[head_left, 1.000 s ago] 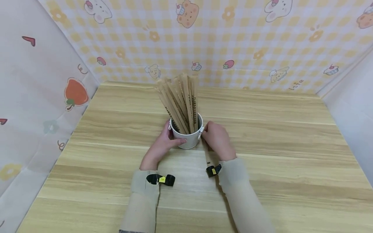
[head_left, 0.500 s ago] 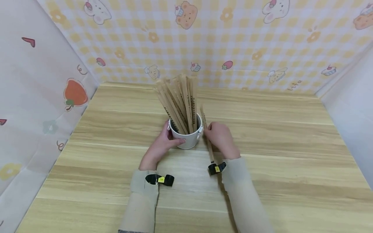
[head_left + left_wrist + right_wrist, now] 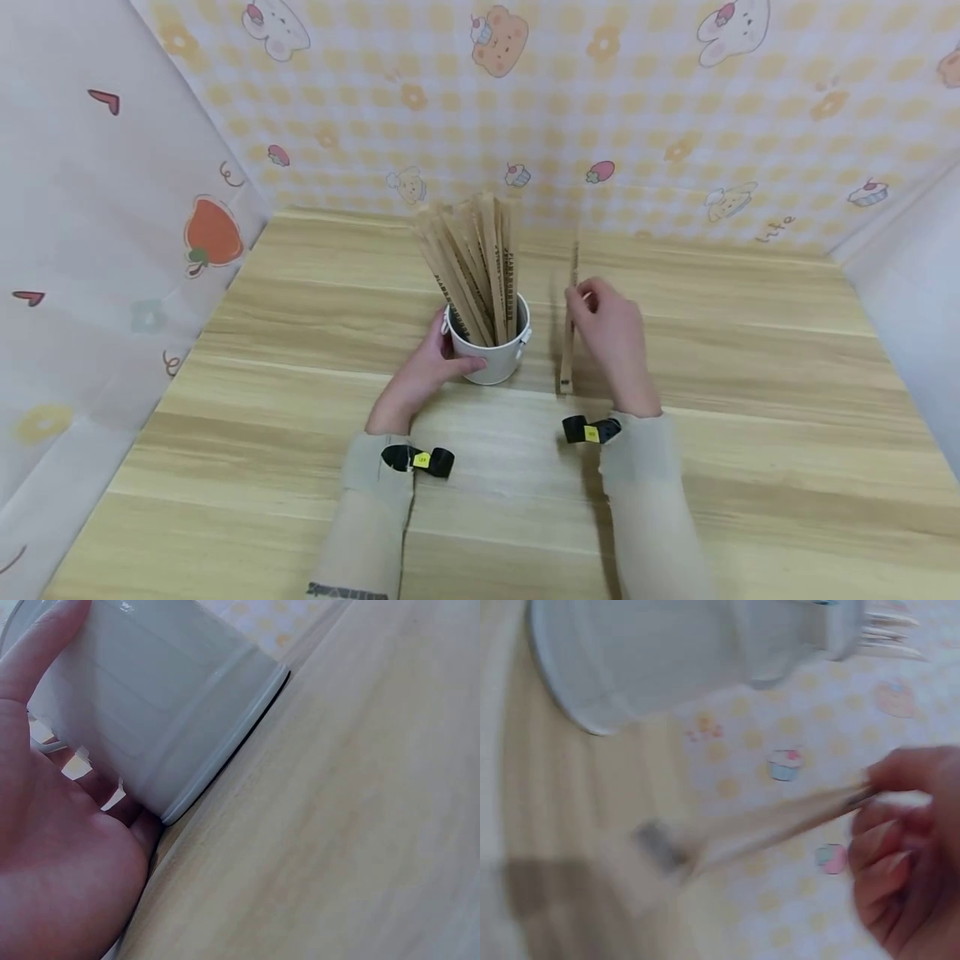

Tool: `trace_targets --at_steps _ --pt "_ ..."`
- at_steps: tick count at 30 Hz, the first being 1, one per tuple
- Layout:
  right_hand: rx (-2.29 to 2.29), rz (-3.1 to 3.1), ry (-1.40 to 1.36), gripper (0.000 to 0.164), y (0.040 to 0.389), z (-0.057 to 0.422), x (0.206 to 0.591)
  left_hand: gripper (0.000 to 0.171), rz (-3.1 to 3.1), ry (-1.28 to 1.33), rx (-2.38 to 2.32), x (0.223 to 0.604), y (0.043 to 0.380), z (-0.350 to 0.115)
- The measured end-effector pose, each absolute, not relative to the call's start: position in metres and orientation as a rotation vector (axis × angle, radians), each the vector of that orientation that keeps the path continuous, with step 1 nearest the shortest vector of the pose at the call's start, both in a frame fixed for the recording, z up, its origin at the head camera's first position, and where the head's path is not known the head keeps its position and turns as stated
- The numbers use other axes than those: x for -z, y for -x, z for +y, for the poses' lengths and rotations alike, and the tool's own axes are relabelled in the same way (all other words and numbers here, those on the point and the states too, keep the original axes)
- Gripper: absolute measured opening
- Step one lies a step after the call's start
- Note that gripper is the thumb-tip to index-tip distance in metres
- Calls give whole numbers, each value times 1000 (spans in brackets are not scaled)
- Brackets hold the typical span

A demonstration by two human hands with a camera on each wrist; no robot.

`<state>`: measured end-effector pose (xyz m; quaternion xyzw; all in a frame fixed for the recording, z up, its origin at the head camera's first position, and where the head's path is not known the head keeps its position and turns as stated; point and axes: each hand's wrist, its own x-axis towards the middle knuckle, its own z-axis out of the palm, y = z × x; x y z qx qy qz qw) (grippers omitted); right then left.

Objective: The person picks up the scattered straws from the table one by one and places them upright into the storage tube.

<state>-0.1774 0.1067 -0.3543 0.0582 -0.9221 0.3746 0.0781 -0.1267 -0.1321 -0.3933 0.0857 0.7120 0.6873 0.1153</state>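
Observation:
A small white metal bucket (image 3: 491,365) stands upright on the table in the head view, holding several long paper-wrapped chopsticks (image 3: 480,275) in brown printed sleeves that fan out above its rim. My left hand (image 3: 418,377) grips its left side, thumb across the front; in the left wrist view the palm (image 3: 60,862) lies beside the bucket's base, other fingers partly hidden behind. To the bucket's right, my right hand (image 3: 613,329) pinches one paper-wrapped pair (image 3: 567,358), roughly upright and apart from the bucket. That pair's lower end (image 3: 660,855) is blurred in the right wrist view.
Pale wood-grain tabletop (image 3: 750,375) surrounds the bucket. Behind it hangs a yellow checked cloth (image 3: 652,100) with cartoon prints. A white printed sheet (image 3: 90,250) borders the left side, and another pale sheet (image 3: 907,242) the right.
My right hand has moved right and slightly away from me, carrying the paper-wrapped chopsticks from beside the bucket and turning them more upright. My left hand still holds the bucket in place.

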Motion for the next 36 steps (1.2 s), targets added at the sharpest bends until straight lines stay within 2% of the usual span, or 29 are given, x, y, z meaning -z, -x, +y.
trace_targets --at_steps 7,14,26,36 --pt "-1199 -2187 -402 23 164 104 305 97 2070 -270 -2034 393 128 -126" --pt "-1088 -2168 -695 19 165 74 274 96 2070 -234 -2027 395 127 -126" --pt "-683 -2613 -895 19 167 46 295 93 2093 -228 -1987 396 126 -128" --pt "-555 -2850 -775 21 164 36 312 95 2050 -234 -2021 403 131 -136"
